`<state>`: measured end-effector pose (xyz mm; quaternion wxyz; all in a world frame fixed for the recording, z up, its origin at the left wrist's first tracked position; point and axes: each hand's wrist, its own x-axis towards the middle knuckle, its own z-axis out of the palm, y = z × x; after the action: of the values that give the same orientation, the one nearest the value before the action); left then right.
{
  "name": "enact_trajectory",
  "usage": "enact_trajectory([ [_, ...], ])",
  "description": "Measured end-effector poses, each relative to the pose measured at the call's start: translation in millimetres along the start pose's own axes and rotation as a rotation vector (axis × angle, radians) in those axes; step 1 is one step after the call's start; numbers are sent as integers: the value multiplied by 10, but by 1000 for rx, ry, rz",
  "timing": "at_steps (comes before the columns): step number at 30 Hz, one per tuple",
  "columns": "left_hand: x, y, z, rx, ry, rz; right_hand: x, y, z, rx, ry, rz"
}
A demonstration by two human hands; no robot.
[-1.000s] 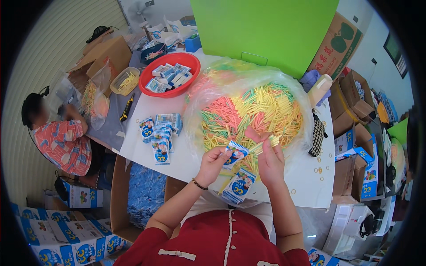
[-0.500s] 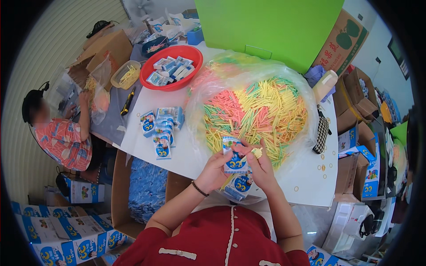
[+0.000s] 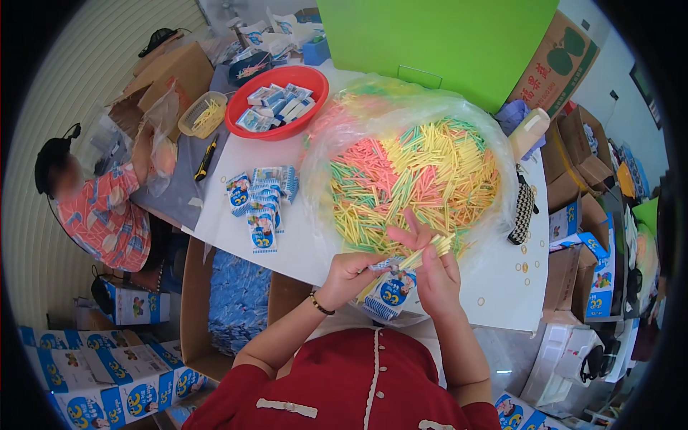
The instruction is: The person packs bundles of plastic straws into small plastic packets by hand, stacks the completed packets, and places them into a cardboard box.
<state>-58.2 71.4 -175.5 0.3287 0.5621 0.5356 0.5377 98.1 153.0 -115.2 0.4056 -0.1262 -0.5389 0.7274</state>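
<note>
Pinched in my left hand (image 3: 345, 279) is a small blue-and-white packet (image 3: 385, 264), seen nearly edge-on with its mouth toward the right. My right hand (image 3: 437, 281) grips a small bundle of pale yellow sticks (image 3: 438, 247), their lower ends at the packet's mouth; whether any are inside cannot be made out. Some of its fingers stretch out over the heap. More blue-and-white packets (image 3: 390, 294) lie just below my hands. Right ahead, a large clear plastic bag (image 3: 315, 193) lies open around a heap of pink, yellow and green sticks (image 3: 419, 168).
Several packets (image 3: 264, 208) lie left of the bag. Behind them stands a red basin (image 3: 236, 132) of small packs. A utility knife (image 3: 206, 159) and yellow basket (image 3: 195, 123) are near a seated person (image 3: 100, 208). A patterned pouch (image 3: 524, 208) and rubber bands lie right.
My left hand has tipped the packet from face-up to nearly edge-on. My right hand has brought the yellow sticks to its mouth. The person at left has leaned toward the carton.
</note>
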Motion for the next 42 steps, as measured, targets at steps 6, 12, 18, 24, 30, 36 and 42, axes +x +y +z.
enact_trajectory([
  [6,-53,-48,-66,-15,-23,1,-11,116,-8,-110,-25,22],
  [12,-58,-22,-90,-21,-56,18,-34,110,-47,-284,-73,50],
  [18,-58,-54,18,-59,-40,-4,-88,183,-53,214,248,268],
  [24,-22,53,23,-77,-71,-68,-77,134,-117,-252,24,140],
  [30,-5,-22,86,-269,21,-73,48,-64,-43,-1082,-252,-71],
  [36,93,-58,-39,-604,-24,-162,204,-320,31,-1185,-220,-159],
  [42,-27,-13,-259,-586,64,-71,179,-56,83,-1106,-76,-174],
])
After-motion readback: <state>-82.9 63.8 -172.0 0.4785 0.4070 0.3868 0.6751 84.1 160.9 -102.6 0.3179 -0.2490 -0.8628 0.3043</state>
